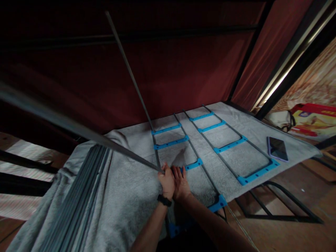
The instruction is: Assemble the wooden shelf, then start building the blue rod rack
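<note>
My left hand (167, 181), with a dark band at its wrist, is closed around the lower end of a long grey rod (105, 140) that slants up and left towards the camera. Right beside it, my right hand (180, 182) has its fingers bent over the left part of a blue plastic crosspiece (193, 166), which they partly hide. That crosspiece belongs to a ladder-like frame of grey rods and blue crosspieces lying on the grey cloth (131, 196). Another thin rod (128, 66) rises from the frame's far left corner.
A second rod frame with blue crosspieces (231, 144) lies to the right, with a phone (277, 148) beyond it. Several grey rods (76, 199) are bundled at the left. Dark red panels (168, 77) stand behind. A black metal frame (283, 217) is at the lower right.
</note>
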`<move>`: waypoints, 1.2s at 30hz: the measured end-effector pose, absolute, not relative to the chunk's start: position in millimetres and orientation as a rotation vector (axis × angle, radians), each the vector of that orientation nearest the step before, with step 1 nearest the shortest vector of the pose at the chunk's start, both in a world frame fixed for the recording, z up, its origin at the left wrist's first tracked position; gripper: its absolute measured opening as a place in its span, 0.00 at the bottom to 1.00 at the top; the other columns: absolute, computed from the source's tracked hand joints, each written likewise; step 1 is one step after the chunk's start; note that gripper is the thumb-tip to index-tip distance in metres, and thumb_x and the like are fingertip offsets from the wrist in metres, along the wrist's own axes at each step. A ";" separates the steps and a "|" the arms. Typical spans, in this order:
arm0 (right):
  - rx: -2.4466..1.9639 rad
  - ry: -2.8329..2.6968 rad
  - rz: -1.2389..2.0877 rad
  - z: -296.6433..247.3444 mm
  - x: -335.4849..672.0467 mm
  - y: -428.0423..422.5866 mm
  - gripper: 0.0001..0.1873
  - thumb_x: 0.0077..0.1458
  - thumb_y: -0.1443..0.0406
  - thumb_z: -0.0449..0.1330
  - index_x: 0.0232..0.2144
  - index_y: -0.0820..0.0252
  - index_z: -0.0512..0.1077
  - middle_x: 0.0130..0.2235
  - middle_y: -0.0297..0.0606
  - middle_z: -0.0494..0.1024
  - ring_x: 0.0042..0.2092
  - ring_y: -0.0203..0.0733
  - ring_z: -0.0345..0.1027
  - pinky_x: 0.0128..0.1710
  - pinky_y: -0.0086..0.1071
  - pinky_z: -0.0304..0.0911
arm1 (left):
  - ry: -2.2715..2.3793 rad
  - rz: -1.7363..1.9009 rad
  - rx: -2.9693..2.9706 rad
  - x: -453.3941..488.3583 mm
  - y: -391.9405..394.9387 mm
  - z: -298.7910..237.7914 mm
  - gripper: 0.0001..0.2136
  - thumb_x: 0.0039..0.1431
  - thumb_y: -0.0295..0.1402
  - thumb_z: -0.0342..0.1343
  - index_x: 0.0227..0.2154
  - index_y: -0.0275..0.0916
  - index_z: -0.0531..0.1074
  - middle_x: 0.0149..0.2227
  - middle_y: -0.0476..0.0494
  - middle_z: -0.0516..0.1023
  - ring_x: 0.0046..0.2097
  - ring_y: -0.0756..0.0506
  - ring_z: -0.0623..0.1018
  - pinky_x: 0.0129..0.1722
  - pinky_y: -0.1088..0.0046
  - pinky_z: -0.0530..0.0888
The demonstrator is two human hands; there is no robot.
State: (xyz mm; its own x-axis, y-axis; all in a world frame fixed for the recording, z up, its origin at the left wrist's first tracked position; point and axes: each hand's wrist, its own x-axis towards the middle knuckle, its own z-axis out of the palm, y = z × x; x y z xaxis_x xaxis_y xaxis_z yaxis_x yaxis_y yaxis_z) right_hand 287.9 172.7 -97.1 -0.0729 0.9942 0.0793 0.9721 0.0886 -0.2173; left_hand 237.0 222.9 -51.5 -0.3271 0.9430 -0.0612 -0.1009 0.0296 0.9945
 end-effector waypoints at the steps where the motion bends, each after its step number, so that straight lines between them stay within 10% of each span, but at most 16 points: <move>1: -1.989 -2.171 0.152 -98.2 288.1 172.7 0.32 0.64 0.57 0.47 0.66 0.62 0.56 0.67 0.51 0.57 0.67 0.59 0.47 0.66 0.60 0.29 | 1.391 1.471 0.918 243.1 225.5 -48.1 0.21 0.56 0.48 0.55 0.17 0.40 0.61 0.16 0.54 0.58 0.21 0.52 0.60 0.22 0.74 0.59; 36: -1.862 -1.998 0.109 -90.3 287.5 169.7 0.27 0.65 0.57 0.49 0.63 0.59 0.60 0.63 0.47 0.65 0.64 0.54 0.53 0.67 0.57 0.33 | 1.206 1.323 1.228 198.9 420.6 -61.2 0.22 0.60 0.47 0.53 0.15 0.40 0.61 0.15 0.52 0.62 0.19 0.53 0.62 0.20 0.75 0.58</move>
State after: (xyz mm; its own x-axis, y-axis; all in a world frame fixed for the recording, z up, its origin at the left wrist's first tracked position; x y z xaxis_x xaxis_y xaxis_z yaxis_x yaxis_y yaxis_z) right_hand 287.5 169.7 -90.3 -0.0279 0.9708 0.2382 0.9390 0.1071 -0.3267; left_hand 198.9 420.6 -61.2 -0.0637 0.9947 0.0805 -0.0116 -0.0814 0.9966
